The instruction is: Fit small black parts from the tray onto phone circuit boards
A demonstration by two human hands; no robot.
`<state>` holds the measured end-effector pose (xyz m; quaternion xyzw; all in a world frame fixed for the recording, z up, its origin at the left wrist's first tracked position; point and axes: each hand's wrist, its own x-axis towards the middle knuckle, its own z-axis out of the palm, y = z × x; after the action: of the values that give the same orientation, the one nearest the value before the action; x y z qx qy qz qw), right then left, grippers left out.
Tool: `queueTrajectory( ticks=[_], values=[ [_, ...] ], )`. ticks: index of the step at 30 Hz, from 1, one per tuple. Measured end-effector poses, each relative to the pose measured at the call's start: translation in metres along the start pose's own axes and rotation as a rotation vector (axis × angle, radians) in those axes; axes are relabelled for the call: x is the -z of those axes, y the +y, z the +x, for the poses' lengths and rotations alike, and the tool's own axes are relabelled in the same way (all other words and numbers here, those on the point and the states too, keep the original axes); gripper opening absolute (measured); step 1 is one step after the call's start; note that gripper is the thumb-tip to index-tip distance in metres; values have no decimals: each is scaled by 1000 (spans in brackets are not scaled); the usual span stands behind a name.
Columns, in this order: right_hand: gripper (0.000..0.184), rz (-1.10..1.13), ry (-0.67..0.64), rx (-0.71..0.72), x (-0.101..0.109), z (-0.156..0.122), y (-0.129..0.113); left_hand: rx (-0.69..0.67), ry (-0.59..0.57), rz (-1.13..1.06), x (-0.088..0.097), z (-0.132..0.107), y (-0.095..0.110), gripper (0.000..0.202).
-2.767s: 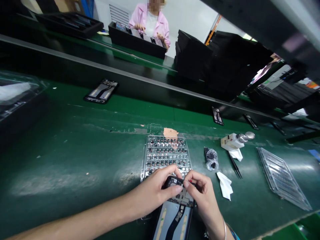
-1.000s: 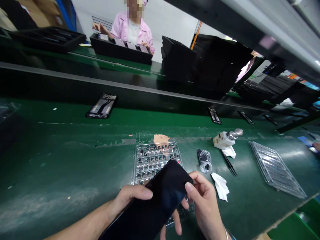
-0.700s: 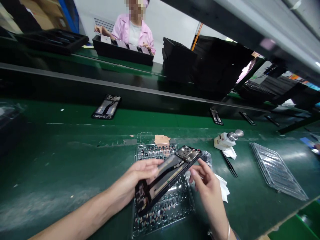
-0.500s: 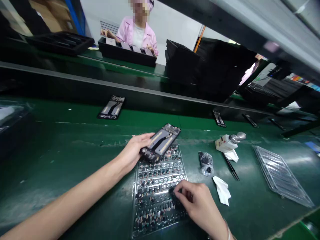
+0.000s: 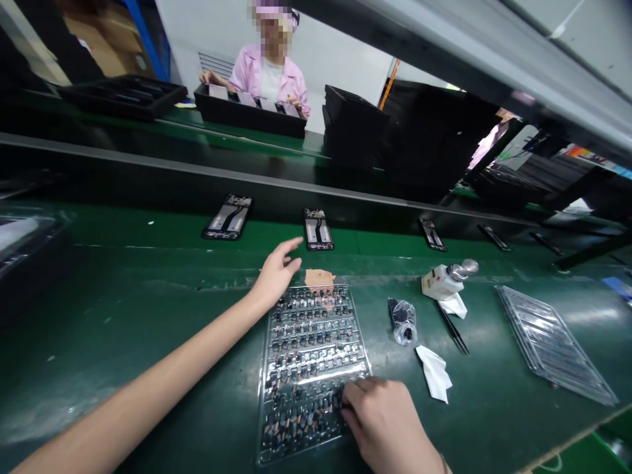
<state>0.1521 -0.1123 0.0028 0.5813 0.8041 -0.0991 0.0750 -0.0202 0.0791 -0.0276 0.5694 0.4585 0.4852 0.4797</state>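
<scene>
My left hand (image 5: 277, 271) is open, fingers apart, just short of a phone frame (image 5: 318, 230) that lies on the green belt strip. Nothing is in that hand. Below it lies a clear plastic tray (image 5: 363, 342) with rows of small dark electronic parts (image 5: 301, 421). Over the tray's lower right edge, my right hand (image 5: 378, 418) has its fingers bent together among the parts. Its fingertips are partly hidden, and whatever they pinch cannot be made out. A second phone frame (image 5: 228, 217) rests further left on the strip.
Right of the tray are a plastic-wrapped black item (image 5: 403, 321), a white pump bottle (image 5: 441, 282), black tweezers (image 5: 453, 329), a white wipe (image 5: 434, 373) and stacked clear trays (image 5: 553, 342). A person in pink (image 5: 271, 76) handles a black box (image 5: 249, 112) across the bench.
My left hand has let go of the phone frame, which now lies on the strip further back. My right hand has moved slightly lower, its fingers down at the tray.
</scene>
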Motion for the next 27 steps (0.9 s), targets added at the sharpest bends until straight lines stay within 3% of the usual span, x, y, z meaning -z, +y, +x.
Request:
queueTrajectory(
  ticks=[2, 5, 8, 16, 20, 23, 27],
  values=[
    [10, -100, 17, -30, -8, -2, -8, -102, -119, 130, 5, -36, 0, 31],
    [11, -162, 110, -43, -18, -5, -18, -207, -278, 372, 8, -84, 2, 30],
    [13, -193, 218, -25, -19, -7, -22, -251, -373, 501, 8, -110, 3, 35],
    [18, -263, 349, -7, -20, -6, -26, -338, -379, 623, 4, -114, -5, 39],
    [17, -219, 316, -4, -16, -8, -24, -403, -366, 626, 4, -117, -4, 39],
    [15, -21, 235, -79, -1, -5, -16, -510, -371, 594, 4, -120, 1, 31],
    [15, 479, 182, -213, 17, 10, -7, -717, -455, 590, 4, -124, 7, 18]
  ],
)
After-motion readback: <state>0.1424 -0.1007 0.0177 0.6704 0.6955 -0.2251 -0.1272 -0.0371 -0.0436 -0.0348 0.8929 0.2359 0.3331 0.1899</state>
